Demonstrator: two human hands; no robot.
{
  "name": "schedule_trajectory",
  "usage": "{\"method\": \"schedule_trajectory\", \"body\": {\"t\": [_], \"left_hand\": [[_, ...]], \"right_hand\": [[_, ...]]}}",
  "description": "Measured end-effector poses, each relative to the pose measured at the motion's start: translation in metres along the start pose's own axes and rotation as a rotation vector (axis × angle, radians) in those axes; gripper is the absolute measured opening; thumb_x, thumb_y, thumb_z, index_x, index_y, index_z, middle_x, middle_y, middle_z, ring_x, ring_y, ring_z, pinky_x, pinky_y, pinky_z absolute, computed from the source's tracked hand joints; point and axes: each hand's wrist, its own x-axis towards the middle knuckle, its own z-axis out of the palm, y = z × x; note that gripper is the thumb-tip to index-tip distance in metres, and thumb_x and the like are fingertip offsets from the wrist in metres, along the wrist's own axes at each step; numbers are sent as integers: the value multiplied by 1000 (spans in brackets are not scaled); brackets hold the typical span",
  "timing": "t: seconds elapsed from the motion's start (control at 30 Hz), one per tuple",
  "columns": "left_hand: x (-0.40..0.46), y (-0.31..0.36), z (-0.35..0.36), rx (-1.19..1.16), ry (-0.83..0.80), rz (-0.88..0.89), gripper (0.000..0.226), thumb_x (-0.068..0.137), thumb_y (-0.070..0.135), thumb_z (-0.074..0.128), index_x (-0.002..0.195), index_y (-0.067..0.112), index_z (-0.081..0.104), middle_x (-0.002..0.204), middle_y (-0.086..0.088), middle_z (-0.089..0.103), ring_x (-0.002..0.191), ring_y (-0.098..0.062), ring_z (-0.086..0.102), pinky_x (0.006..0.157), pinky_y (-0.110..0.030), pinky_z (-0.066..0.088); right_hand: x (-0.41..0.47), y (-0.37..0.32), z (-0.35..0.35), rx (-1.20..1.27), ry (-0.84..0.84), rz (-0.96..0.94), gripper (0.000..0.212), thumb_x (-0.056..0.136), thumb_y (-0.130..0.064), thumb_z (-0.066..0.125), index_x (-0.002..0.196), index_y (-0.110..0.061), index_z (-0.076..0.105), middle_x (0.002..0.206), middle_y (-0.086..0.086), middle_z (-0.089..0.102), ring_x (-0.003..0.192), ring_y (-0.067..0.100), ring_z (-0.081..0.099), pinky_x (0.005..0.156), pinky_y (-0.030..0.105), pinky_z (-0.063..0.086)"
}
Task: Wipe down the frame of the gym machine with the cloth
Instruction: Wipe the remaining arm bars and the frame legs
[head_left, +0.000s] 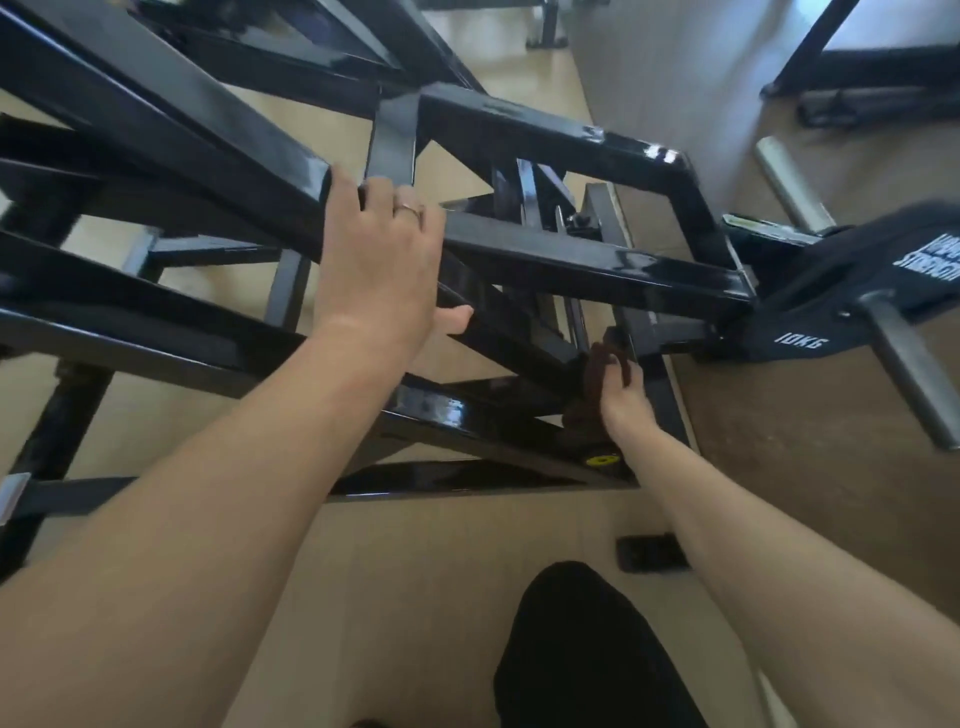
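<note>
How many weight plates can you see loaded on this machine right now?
1: a black 10KG weight plate sits on the loading peg at the right end of the frame, past the right hand. Others could be hidden outside the view.

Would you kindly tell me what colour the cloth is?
Dark brown, seen in the head view: the cloth in the right hand.
</note>
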Motion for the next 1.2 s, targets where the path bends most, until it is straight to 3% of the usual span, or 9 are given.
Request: {"method": "schedule_trajectory", "body": {"t": [0.17,0.4,0.5,0.63,0.73,0.8,0.97,1.07,1.2], "left_hand": [[-2,4,1,-46,61,-41,106,73,99,18,113,9,57,113,-14,66,113,-36,58,113,-48,35],[0,11,-2,-77,56,-97,102,79,95,14,111,8,58,114,-14,66,113,-35,58,111,-48,36],[1,11,0,-55,49,-107,100,82,93,14,114,10,59,120,-14,66,117,-35,58,111,-48,36],[1,11,2,-40,36,-95,95,85,90,16,113,10,58,116,-13,67,114,-35,58,110,-47,37],[2,12,3,-45,27,-109,94,85,90,17,110,10,59,111,-12,68,109,-33,59,106,-46,39],[2,12,3,-54,27,-115,93,86,89,19,110,10,60,110,-13,68,108,-33,59,105,-46,39],[2,12,0,-74,18,-120,91,87,88,24,110,8,59,109,-14,67,106,-35,58,102,-46,38],[2,13,0,-62,6,-130,90,88,87,23,115,9,60,115,-13,68,110,-34,58,104,-46,38],[2,13,-2,-65,9,-134,89,88,86,23,116,10,60,114,-13,68,109,-33,58,104,-45,38]], "right_hand": [[10,1,4,-13,-21,-92,57,105,-59,28,157,-34,25,151,15,44,130,42,52,108,58,45],[-68,-39,48,-120,117,-683,48,106,-59,28,150,-41,29,149,3,40,130,23,45,110,42,44],[-69,-42,53,-153,149,-806,47,105,-59,31,150,-43,26,148,2,38,128,21,44,107,38,43],[-23,-1,30,-117,92,-606,48,105,-62,28,148,-43,29,145,5,44,127,29,51,101,47,53],[13,20,5,-12,29,-316,53,106,-58,29,152,-32,34,148,11,46,130,35,52,100,46,49],[20,8,1,-3,13,-248,53,108,-53,30,153,-26,37,148,14,46,130,36,51,101,47,47],[-29,-35,37,-14,38,-567,44,106,-56,33,145,-35,40,140,6,44,122,24,50,103,45,51],[-45,-28,47,-55,69,-729,45,106,-57,35,149,-42,33,147,-5,34,119,5,32,100,27,40],[-20,0,33,-16,42,-660,46,105,-58,37,150,-45,32,152,-5,35,128,15,44,104,36,47]]}}
